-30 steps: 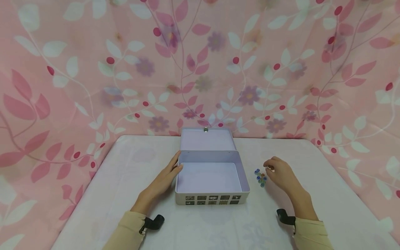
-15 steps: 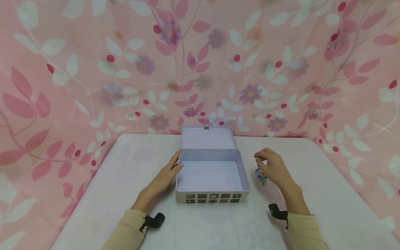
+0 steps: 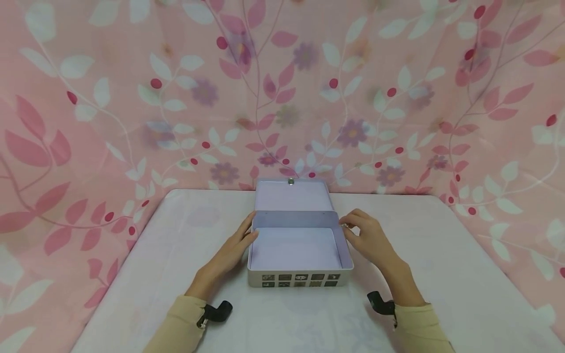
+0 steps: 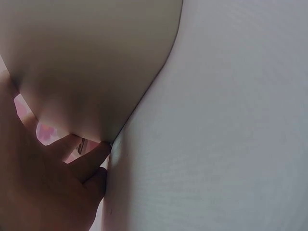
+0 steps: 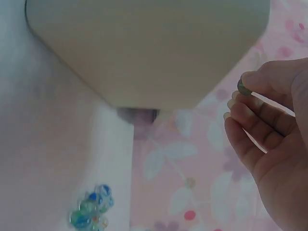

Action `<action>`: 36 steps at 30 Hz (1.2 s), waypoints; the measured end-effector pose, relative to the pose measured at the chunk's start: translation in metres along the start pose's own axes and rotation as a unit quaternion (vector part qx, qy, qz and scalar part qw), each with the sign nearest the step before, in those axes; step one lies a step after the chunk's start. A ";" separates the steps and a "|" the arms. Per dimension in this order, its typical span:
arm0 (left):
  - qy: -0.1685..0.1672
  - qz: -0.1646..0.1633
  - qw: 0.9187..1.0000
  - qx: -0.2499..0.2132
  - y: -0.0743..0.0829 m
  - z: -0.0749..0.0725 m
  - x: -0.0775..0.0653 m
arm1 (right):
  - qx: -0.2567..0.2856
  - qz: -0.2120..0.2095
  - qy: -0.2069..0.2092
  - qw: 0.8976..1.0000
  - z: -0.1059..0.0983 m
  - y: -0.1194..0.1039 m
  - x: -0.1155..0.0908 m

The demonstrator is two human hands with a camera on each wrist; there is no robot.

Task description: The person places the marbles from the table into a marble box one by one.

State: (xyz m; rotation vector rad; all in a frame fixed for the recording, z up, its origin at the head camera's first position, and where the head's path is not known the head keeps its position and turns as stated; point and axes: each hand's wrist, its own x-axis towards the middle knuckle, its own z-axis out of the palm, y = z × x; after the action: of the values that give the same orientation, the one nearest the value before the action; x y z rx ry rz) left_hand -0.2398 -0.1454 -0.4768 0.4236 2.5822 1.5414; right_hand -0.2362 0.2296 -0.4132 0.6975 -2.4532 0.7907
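A pale metal box (image 3: 300,279) stands on the table, its lid (image 3: 293,196) raised at the back and its lilac inside bare. My left hand (image 3: 231,252) rests along the box's left side, thumb at the rim; its fingers (image 4: 89,161) touch the outer wall in the left wrist view. Between thumb and fingertips my right hand (image 3: 368,238) pinches a dark green marble (image 5: 244,87), right at the box's right rim. Several blue and green glass marbles (image 5: 91,207) lie in a cluster on the table, hidden by the right hand in the head view.
A white cloth covers the table (image 3: 291,323). Pink floral fabric (image 3: 282,98) hangs behind and along both sides. The box's front carries small dark square pictures, and a metal clasp (image 3: 291,181) sits on the lid's far edge.
My right hand has moved left with the pinched marble, from above the marble cluster to the box's right rim. The left hand and the box stay where they were.
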 end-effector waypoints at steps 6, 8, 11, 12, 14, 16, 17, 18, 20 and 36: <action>0.000 0.000 1.000 0.002 -0.001 0.000 0.001 | 0.025 -0.024 -0.034 0.999 0.011 -0.020 0.002; 0.000 0.002 1.000 0.002 -0.001 0.000 0.001 | 0.026 -0.028 -0.052 0.998 0.015 -0.025 0.003; 0.000 0.003 1.000 0.000 -0.001 0.000 0.000 | 0.017 -0.036 -0.084 0.996 0.023 -0.030 0.003; 0.000 0.002 1.000 -0.002 -0.001 0.000 0.001 | 0.009 -0.039 -0.095 0.995 0.026 -0.031 0.003; 0.000 0.001 1.000 -0.004 -0.001 0.001 0.001 | -0.002 -0.045 -0.116 0.992 0.031 -0.033 0.002; 0.000 0.002 1.000 -0.005 -0.001 0.001 0.001 | -0.014 -0.050 -0.136 0.989 0.035 -0.035 0.002; 0.000 0.002 1.000 -0.006 -0.002 0.001 0.001 | -0.019 -0.053 -0.144 0.988 0.037 -0.036 0.001; 0.000 0.003 1.000 -0.006 -0.002 0.001 0.001 | -0.025 -0.055 -0.149 0.987 0.039 -0.038 0.001; -0.001 0.004 1.000 -0.007 -0.002 0.001 0.001 | -0.030 -0.056 -0.157 0.985 0.040 -0.041 0.001; 0.001 0.004 1.000 -0.008 -0.003 0.002 0.002 | -0.051 0.016 -0.265 0.963 0.044 -0.051 0.007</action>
State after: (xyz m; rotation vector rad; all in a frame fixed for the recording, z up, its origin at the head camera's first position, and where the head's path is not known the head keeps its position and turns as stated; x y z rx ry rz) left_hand -0.2422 -0.1445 -0.4800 0.4317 2.5723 1.5643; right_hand -0.2235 0.1638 -0.4207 0.9284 -2.9615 0.5297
